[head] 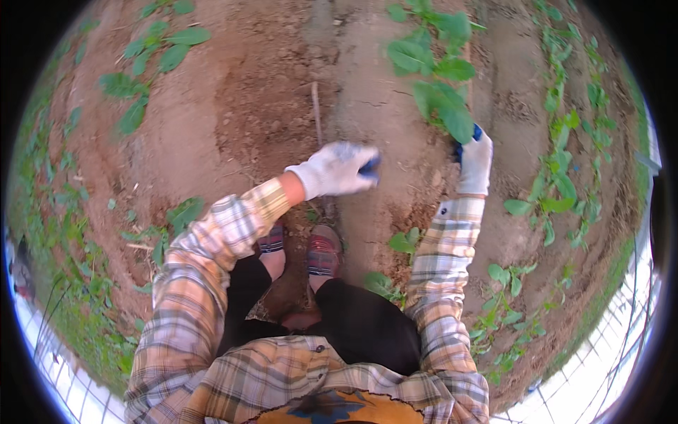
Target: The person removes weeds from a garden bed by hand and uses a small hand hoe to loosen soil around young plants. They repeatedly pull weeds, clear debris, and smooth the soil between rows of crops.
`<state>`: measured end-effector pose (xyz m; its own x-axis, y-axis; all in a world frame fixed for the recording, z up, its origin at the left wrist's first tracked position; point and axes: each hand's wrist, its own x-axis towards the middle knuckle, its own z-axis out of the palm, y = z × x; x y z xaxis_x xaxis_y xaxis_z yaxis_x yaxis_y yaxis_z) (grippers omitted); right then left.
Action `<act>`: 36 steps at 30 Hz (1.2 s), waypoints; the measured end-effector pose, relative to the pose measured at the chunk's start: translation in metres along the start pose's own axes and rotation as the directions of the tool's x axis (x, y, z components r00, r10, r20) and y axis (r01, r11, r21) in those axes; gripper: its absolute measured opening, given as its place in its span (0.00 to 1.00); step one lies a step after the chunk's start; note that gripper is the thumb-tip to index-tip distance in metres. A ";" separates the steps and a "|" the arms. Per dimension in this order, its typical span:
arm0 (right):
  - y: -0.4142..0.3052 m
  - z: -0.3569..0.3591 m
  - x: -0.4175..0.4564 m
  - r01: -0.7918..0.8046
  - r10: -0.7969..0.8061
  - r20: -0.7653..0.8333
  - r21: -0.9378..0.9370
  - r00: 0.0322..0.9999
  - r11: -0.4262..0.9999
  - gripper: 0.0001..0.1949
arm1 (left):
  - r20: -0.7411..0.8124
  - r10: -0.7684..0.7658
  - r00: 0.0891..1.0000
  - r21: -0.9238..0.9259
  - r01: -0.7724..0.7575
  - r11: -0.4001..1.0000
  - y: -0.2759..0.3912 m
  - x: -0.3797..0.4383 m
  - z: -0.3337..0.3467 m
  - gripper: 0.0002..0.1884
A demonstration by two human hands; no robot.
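Observation:
My left hand (339, 169), in a white knit glove with a blue coated palm, hovers over the bare soil between two plant rows. Its fingers are curled and slightly blurred, and whether anything is in them cannot be made out. My right hand (475, 159), gloved the same way, is at the lower end of a leafy green plant (445, 108) in the right row. A broad leaf covers part of its fingertips, so its grip is hidden. A thin stick (317, 111) lies on the soil (265, 116) beyond my left hand.
Small leafy plants (405, 241) grow beside my right forearm, and others (184, 213) beside my left. Further rows (561, 180) run along the right. My shoes (324, 249) stand in the furrow. A wire fence (593, 365) crosses the lower right rim.

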<state>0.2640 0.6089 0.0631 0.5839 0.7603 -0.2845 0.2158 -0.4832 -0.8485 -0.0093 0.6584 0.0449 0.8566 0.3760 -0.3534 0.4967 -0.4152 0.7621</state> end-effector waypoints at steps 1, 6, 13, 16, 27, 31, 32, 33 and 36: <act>0.002 -0.001 0.000 0.011 -0.011 0.007 0.024 1.000 1.000 0.12 | 0.329 -0.034 0.944 -0.073 0.061 0.995 0.000 -0.020 -0.010 0.33; 0.009 -0.002 0.004 -0.045 0.044 0.023 0.025 0.999 0.999 0.13 | 0.347 -0.389 0.853 0.405 0.238 0.883 -0.057 -0.081 -0.036 0.39; 0.006 0.001 0.004 -0.023 0.023 0.009 0.003 1.000 1.000 0.13 | -0.547 -0.253 0.798 0.379 0.506 0.775 -0.134 -0.029 -0.020 0.38; 0.014 -0.006 0.005 0.010 -0.010 -0.002 -0.047 1.000 0.999 0.13 | -0.547 -0.283 0.788 0.372 0.532 0.761 -0.133 -0.023 0.017 0.37; 0.008 -0.002 0.007 -0.005 0.006 0.009 -0.067 1.000 0.998 0.12 | -0.689 -0.325 0.648 0.055 0.493 0.868 -0.161 -0.023 0.006 0.21; 0.009 -0.008 0.003 0.010 -0.011 -0.029 -0.038 1.000 0.999 0.11 | -0.725 -0.102 0.681 -0.088 0.055 0.995 -0.072 -0.015 0.005 0.20; 0.010 -0.008 0.005 0.038 -0.038 -0.019 -0.036 0.999 0.999 0.11 | -0.662 -0.042 0.749 0.012 0.066 0.998 -0.042 -0.009 0.008 0.19; 0.005 -0.004 0.005 0.003 -0.003 -0.008 -0.016 1.000 1.000 0.11 | -0.589 0.009 0.808 0.113 0.072 0.991 -0.020 0.002 0.011 0.19; -0.008 0.001 -0.001 -0.074 0.074 0.007 0.009 0.997 0.997 0.11 | -0.414 0.382 0.827 0.440 -0.186 0.879 0.023 0.054 0.027 0.18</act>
<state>0.2609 0.6127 0.0694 0.5928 0.7257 -0.3492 0.1651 -0.5340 -0.8292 0.0521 0.6468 0.0282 0.8397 0.4950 0.2232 0.3389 -0.7989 0.4969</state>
